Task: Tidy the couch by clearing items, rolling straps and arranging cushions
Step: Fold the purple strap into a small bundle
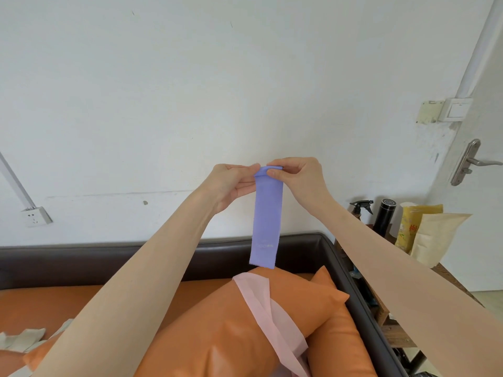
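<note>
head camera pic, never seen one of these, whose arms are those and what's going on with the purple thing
The camera sits on a person's head and looks forward and down, so the two bare arms are their own. The left hand and right hand each pinch the top end of a purple strap, where a small roll has started; the rest hangs free. Below is a couch with orange cushions, and a pink strap lies across one cushion. A side table at the right holds a spray bottle and bags.

Home living room. Dark-framed couch [109, 257] with orange cushions [231, 327] across bottom of frame. White painted wall [190, 77] behind; socket [35, 216] at left, light switch [455, 109] and door handle [472, 161] at right. Side shelf [392, 319] with spray bottle [360, 209], flask [383, 216], paper bags [432, 235].
</note>
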